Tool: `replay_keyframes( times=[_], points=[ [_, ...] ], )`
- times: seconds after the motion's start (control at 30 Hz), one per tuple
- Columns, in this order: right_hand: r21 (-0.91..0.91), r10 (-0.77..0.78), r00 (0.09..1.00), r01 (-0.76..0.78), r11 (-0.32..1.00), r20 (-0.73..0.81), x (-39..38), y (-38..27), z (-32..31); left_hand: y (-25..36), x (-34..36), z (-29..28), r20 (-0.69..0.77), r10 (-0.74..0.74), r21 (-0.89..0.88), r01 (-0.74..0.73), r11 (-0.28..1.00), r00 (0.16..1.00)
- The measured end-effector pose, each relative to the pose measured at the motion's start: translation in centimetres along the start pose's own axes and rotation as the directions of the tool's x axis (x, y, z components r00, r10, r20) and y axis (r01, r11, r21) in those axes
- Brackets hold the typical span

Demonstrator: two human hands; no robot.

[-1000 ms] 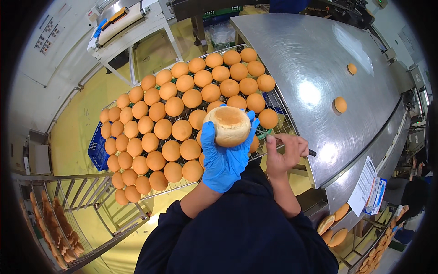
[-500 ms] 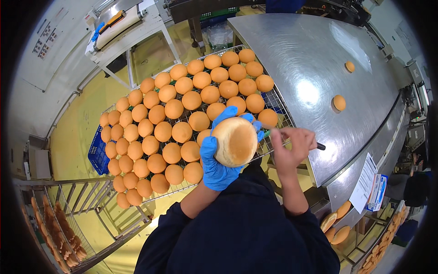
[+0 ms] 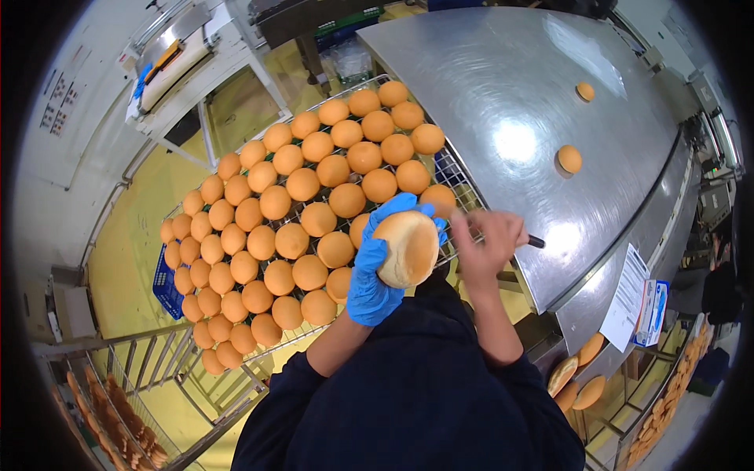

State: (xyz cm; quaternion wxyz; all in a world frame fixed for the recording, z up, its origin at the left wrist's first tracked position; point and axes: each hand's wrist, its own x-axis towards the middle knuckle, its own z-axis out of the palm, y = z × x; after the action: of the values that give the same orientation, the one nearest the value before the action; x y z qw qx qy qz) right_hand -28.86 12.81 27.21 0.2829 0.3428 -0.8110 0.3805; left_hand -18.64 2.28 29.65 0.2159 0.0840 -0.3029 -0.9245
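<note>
My left hand (image 3: 372, 286), in a blue glove, grips a round bun (image 3: 412, 250) from its left and far sides. The bun is tilted so that a pale face with a browned patch shows. Close to its right, my bare right hand (image 3: 491, 243) is curled around a thin tool whose black handle end (image 3: 537, 242) sticks out to the right. Motion blurs the fingers, and the rest of the tool cannot be made out. Beyond both hands, rows of golden round buns (image 3: 301, 184) lie on a wire rack (image 3: 463, 182).
A steel table (image 3: 479, 86) on the right carries two small buns (image 3: 569, 159). Paper (image 3: 627, 298) and a small box (image 3: 652, 313) sit near its front corner, by several loose buns (image 3: 589, 392). A metal rack trolley (image 3: 149, 357) stands lower left, beside a blue crate (image 3: 166, 289).
The whole view has shifted a little, moving the rack and table leftward. The bun in my left hand has turned slightly. My right hand stays beside it, still blurred.
</note>
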Motion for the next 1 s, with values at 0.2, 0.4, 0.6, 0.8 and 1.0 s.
replay_keyframes(
  times=[0.2, 0.4, 0.6, 0.8, 1.0],
  points=[
    [-0.164, 0.315, 0.946, -0.323, 0.932, -0.073, -3.0, 8.2, -3.3, -8.9, 3.7, -2.7, -0.159, -0.327, -0.253, 0.282, 0.926, 0.932],
    [-0.249, 0.53, 0.816, -0.577, 0.778, -0.231, -6.9, 14.5, -7.8, -17.7, 8.9, 0.5, -0.124, -0.643, -0.315, 0.585, 0.747, 0.755],
    [-0.213, 0.837, 0.548, -0.817, 0.535, 0.0, -12.9, 18.3, -7.2, -13.9, 6.5, -3.7, 0.068, -0.216, 0.996, -0.08, -0.049, 0.974],
    [-0.094, 0.857, 0.5, -0.854, 0.512, 0.124, -14.4, 16.7, -3.0, -10.8, 2.2, -11.2, -0.108, -0.109, 0.869, 0.04, -0.493, 0.988],
    [0.007, 0.738, 0.641, -0.756, 0.654, 0.211, -9.4, 11.1, 0.1, -9.1, 2.6, -10.3, -0.152, -0.212, 0.967, 0.19, 0.17, 0.965]
  ],
)
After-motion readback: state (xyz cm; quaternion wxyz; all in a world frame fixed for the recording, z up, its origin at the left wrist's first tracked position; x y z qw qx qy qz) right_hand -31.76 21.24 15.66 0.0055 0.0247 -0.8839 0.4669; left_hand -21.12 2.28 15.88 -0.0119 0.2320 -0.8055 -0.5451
